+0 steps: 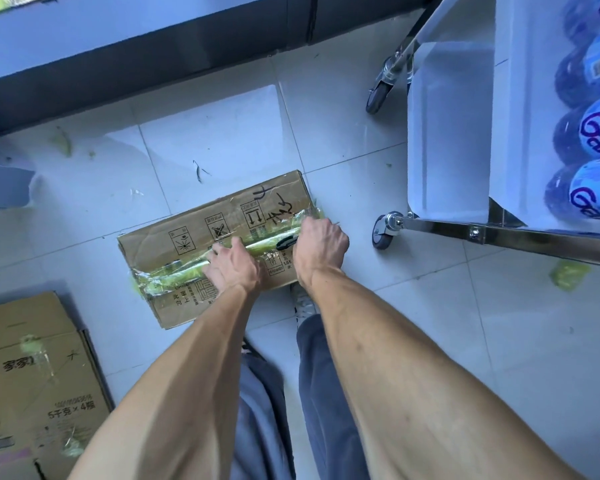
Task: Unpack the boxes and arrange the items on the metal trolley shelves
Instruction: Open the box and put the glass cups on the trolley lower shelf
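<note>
Right hand (321, 242) fist-curled round a dark-handled cutter (286, 242), blade end on the green-tinted tape seam (201, 263). Left hand (234, 266) laid on the seam just beside it, fingers bent and pressing the top down; not gripping anything I can make out.

Sealed cardboard box (201, 233) sits on the tiled floor (222, 140) straight ahead, between the person's feet and the dark wall base, flaps shut. Print mentions litres, so likely bottled liquid: heavy, contents could puncture, so cut shallow. Board stiff but creased; tape glossy, slippery, wrinkled. Best hold for lifting is likely under the short ends, not the flaps.

Around: metal trolley (440, 228) right, castor close to the box corner, blue-labelled water bottles (594, 133) on its upper shelf. Opened carton (39, 375) lower left. Tape scraps (568, 275) on the floor. Trolley leg crowds the cutter's end of the box.
</note>
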